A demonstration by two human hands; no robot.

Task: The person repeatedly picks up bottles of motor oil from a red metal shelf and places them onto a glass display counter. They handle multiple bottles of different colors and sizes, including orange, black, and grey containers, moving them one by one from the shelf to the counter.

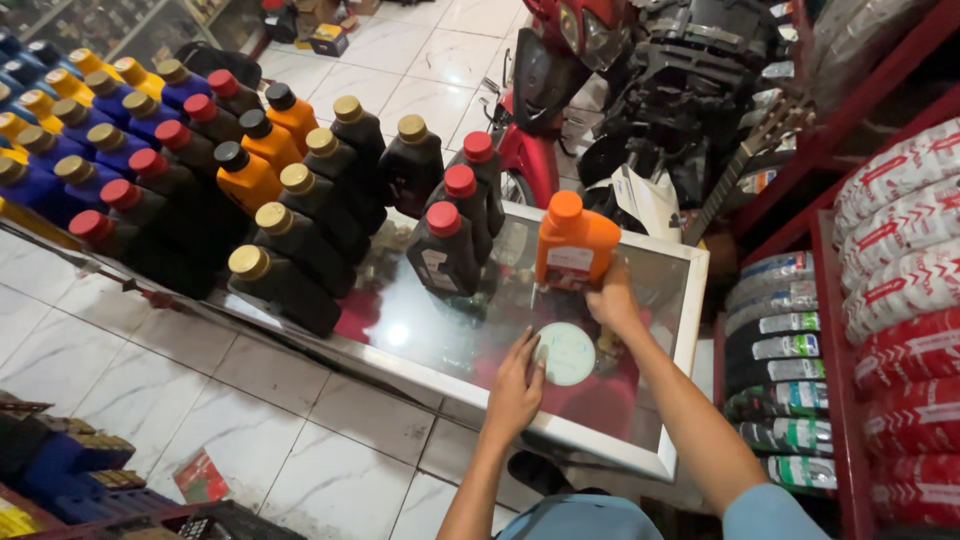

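My right hand (pixel 612 300) grips the lower part of an orange bottle with an orange cap (pixel 573 243), which stands or hovers just over the glass counter top (pixel 660 290). My left hand (pixel 514 388) lies flat on the glass with its fingers touching the edge of a round pale green lid (pixel 567 353). Left of the orange bottle stand black bottles with red caps (pixel 444 247).
Rows of black, orange and blue bottles (pixel 180 150) with gold, red and black caps fill the counter's left part. A red motorbike (pixel 560 60) stands behind the counter. Wrapped tyres (pixel 900 290) fill red shelves on the right. Boxes (pixel 60 470) sit on the tiled floor below left.
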